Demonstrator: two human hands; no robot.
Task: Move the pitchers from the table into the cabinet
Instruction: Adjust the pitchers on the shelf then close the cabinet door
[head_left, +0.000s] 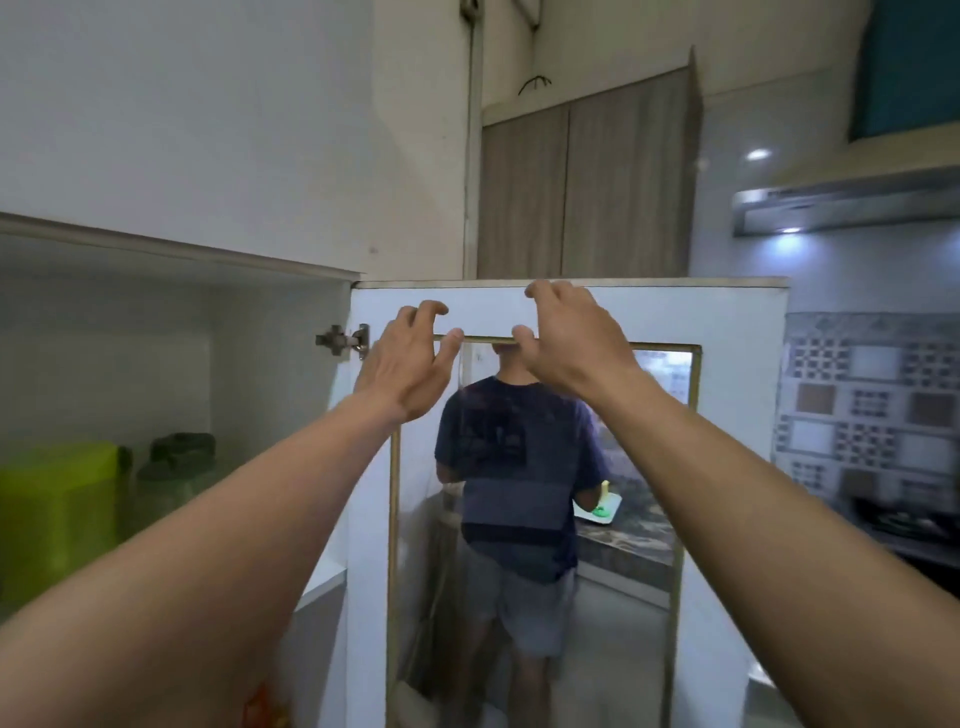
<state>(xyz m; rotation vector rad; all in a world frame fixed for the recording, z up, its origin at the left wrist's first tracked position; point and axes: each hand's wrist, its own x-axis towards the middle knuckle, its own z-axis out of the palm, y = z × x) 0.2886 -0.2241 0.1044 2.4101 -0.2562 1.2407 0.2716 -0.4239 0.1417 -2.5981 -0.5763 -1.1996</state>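
The upper cabinet (171, 254) stands open at the left. On its shelf sit a lime-green pitcher (57, 509) and, to its right, a clear pitcher with a dark green lid (176, 467). The open white cabinet door (737, 364), with a gold-framed glass pane, fills the middle of the view. My left hand (410, 364) and my right hand (566, 338) are both raised in front of the door's upper part, with curled, spread fingers holding nothing. Whether they touch the door I cannot tell.
Through the glass pane a person in a navy shirt and grey shorts (514, 467) stands with their back to me at a counter. A range hood (841, 202), patterned tiles (872, 405) and a stove (909, 525) are at the right. Tall wooden cupboards (587, 182) are behind.
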